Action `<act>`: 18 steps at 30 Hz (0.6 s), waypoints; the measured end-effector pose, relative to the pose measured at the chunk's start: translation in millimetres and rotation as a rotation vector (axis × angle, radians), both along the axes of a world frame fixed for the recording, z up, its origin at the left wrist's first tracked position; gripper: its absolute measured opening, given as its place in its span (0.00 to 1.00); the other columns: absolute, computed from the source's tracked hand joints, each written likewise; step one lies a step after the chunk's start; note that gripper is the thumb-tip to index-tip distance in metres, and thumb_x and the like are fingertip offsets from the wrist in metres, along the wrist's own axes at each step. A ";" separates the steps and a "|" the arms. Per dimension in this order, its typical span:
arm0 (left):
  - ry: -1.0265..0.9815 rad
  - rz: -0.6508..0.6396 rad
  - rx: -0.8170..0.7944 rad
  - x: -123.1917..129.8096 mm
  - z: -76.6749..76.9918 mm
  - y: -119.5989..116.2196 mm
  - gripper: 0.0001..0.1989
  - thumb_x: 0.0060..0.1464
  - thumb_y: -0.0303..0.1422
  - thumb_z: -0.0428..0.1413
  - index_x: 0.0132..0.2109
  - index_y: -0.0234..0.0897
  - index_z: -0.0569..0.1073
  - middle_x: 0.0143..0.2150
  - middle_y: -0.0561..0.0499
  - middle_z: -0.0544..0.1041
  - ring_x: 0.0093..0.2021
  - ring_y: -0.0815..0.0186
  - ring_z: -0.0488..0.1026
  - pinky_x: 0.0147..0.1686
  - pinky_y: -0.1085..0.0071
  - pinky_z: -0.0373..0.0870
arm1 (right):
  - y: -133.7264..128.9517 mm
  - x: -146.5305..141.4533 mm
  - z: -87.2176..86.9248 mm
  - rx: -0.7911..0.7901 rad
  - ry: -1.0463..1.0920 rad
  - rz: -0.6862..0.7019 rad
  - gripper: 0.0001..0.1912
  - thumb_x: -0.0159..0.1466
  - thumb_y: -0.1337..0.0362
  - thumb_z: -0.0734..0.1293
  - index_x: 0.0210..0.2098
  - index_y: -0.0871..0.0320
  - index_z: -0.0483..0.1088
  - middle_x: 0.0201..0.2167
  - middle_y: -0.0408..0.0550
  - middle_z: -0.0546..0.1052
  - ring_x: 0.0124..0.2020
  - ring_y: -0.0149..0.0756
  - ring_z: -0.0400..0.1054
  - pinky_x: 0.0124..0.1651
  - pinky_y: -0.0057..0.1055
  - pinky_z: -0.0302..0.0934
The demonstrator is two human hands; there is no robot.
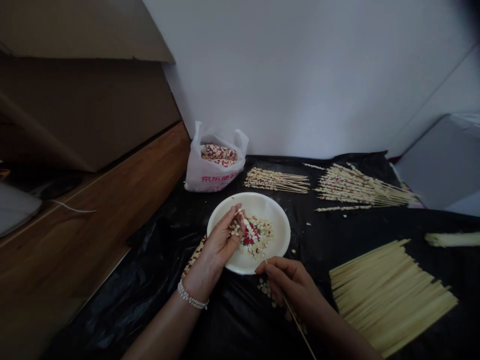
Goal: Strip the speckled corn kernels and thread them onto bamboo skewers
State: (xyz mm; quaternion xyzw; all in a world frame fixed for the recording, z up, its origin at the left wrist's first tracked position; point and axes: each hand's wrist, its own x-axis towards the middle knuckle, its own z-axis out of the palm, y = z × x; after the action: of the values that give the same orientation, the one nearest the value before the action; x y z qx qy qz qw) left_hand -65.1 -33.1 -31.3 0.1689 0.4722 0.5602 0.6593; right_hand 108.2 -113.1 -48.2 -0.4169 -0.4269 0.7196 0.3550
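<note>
My left hand (225, 235) is over the white bowl (276, 252), palm turned up and fingers curled around some loose corn kernels (234, 229). Its thumb and fingertips are close to the tip of a thin wooden skewer (296, 320). Pale kernels (245, 220) line the skewer's upper end, above the bowl. Lower down, my right hand (287, 280) pinches the skewer beside the bowl's near rim. Loose cream and dark red kernels (266, 229) lie on the bowl's floor, over a red and green printed pattern.
A white plastic bag (195, 170) of speckled corn cobs (219, 152) stands behind the bowl. Filled skewers lie in a small pile (275, 180) and a larger pile (348, 185). Bare sticks (390, 295) spread at right on black plastic sheeting (311, 240). A cob (193, 260) lies by my left wrist.
</note>
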 end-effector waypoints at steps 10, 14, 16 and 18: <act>0.198 -0.142 0.275 -12.5 -3.8 -27.0 0.25 0.46 0.23 0.63 0.53 0.43 0.76 0.61 0.49 0.71 0.67 0.55 0.57 0.63 0.66 0.59 | -1.4 0.6 -1.0 0.035 0.001 -0.011 0.16 0.64 0.51 0.66 0.34 0.59 0.76 0.12 0.34 0.61 0.14 0.23 0.50 0.21 0.25 0.42; 0.119 -0.108 0.156 -4.5 -1.1 -17.2 0.17 0.47 0.23 0.62 0.46 0.41 0.79 0.54 0.49 0.76 0.62 0.57 0.65 0.57 0.68 0.66 | -1.1 0.8 0.3 0.048 -0.012 -0.027 0.17 0.63 0.51 0.66 0.35 0.59 0.76 0.11 0.34 0.61 0.14 0.23 0.50 0.21 0.25 0.41; 0.041 -0.094 0.025 1.0 2.1 -11.2 0.10 0.48 0.25 0.63 0.40 0.37 0.80 0.49 0.47 0.79 0.54 0.61 0.71 0.49 0.72 0.71 | -0.3 1.5 1.8 0.045 -0.024 -0.034 0.18 0.63 0.50 0.66 0.35 0.60 0.76 0.11 0.34 0.61 0.14 0.23 0.49 0.20 0.24 0.40; -0.014 -0.068 -0.072 5.8 6.6 -7.9 0.06 0.48 0.28 0.64 0.37 0.35 0.80 0.42 0.47 0.80 0.44 0.65 0.75 0.40 0.76 0.73 | 0.8 2.1 3.2 0.049 -0.034 -0.038 0.19 0.63 0.49 0.66 0.36 0.60 0.76 0.11 0.34 0.61 0.14 0.22 0.49 0.19 0.24 0.40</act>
State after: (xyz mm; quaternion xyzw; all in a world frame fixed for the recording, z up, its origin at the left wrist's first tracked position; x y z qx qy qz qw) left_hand -59.2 -41.0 -24.7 0.1570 0.4816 0.5212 0.6869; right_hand 110.3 -112.3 -45.0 -0.4280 -0.4425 0.6950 0.3714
